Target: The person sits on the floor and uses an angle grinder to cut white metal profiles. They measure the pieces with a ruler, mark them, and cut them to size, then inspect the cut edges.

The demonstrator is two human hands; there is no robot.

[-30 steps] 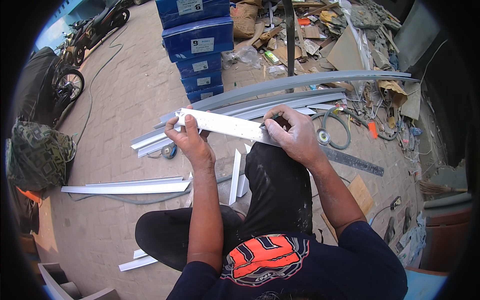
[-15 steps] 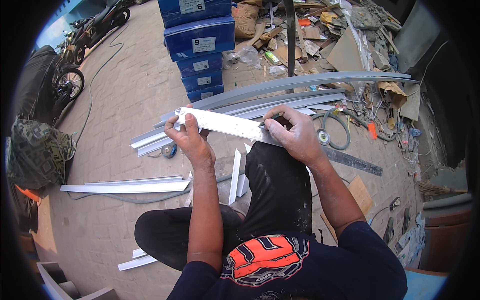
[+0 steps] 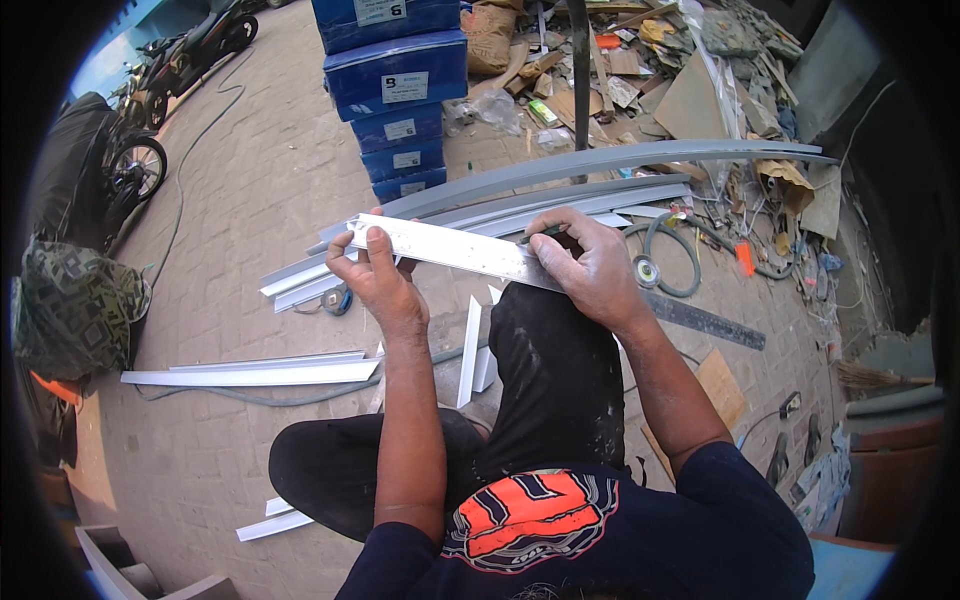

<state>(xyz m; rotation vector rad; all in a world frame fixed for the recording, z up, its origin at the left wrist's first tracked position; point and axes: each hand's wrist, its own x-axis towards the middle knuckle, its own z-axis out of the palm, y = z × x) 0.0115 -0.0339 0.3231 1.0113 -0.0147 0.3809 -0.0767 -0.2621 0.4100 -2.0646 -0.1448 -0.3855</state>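
Observation:
A white angle profile [image 3: 450, 247] is held up over my raised knee, its right end lower than its left. My left hand [image 3: 385, 275] grips the left end, thumb on the near face and fingers behind. At the other end, my right hand [image 3: 590, 262] is closed in a pinch around a thin dark pencil-like tool [image 3: 524, 240]. The tool's tip is at the profile's face; most of it is hidden in the fingers. Just past the right hand, a long grey steel ruler [image 3: 705, 322] lies on the paving.
Long grey profiles [image 3: 600, 160] lie ahead, beside stacked blue boxes [image 3: 395, 80] and a rubble heap [image 3: 640, 90]. A tape measure [image 3: 338, 300], cut white profiles [image 3: 250, 372] and a hose with a cutting disc [image 3: 647, 272] lie around me. Motorcycles [image 3: 140, 165] stand at left.
Both hands keep their grips. The left end of the profile has shifted very slightly left, and the view has moved a little; otherwise things look the same.

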